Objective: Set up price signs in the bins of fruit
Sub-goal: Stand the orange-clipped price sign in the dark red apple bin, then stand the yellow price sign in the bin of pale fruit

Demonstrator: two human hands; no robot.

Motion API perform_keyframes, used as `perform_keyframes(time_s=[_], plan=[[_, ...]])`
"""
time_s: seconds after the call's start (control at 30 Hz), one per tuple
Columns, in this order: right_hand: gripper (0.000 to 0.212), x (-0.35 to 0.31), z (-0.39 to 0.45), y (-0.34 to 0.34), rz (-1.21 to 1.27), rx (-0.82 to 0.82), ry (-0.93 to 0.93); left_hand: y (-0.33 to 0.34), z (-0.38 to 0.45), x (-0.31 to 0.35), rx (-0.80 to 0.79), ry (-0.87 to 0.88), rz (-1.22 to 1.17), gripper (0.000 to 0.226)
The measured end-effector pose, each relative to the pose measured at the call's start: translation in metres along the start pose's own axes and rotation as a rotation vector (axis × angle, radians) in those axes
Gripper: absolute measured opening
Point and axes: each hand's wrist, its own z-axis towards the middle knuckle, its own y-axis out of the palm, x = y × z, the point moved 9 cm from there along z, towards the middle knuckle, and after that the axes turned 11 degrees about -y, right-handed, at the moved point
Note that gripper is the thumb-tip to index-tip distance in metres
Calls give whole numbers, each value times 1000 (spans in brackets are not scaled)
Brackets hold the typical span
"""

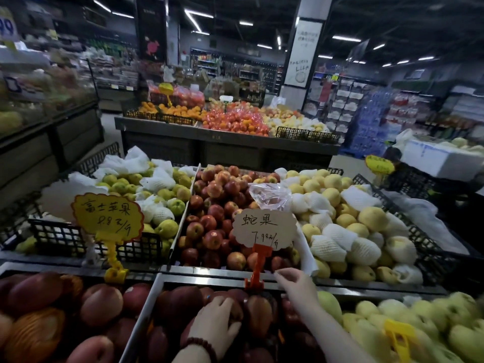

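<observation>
A pale scalloped price sign [264, 229] on an orange clip stand [258, 268] is clamped to the metal rail [204, 272] in front of the red apple bin [214, 221]. My right hand [297, 286] hovers just right of the clip's base, fingers apart and empty. My left hand [216, 327], with a bead bracelet at the wrist, rests palm down on dark red mangoes [180, 305] in the near bin. A yellow price sign [107, 217] on a yellow clip [115, 272] stands at the left. Another yellow clip [399, 336] lies among green mangoes at lower right.
Green fruit in foam nets [157, 189] fills the left crate and yellow pears [348, 221] the right crate. A farther stand holds oranges [235, 121]. A white foam box [442, 158] sits at the right. Aisles run between the stands.
</observation>
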Motion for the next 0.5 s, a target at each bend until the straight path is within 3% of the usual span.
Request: perform_keyframes(time_s=[0.27,0.5], plan=[[18,-68,-111,-70,212,76,1,-75,-80,66,101,24,-318,15],[25,-102,-207,-137,297,162,-60,-93,-140,118,62,36,-513,19]])
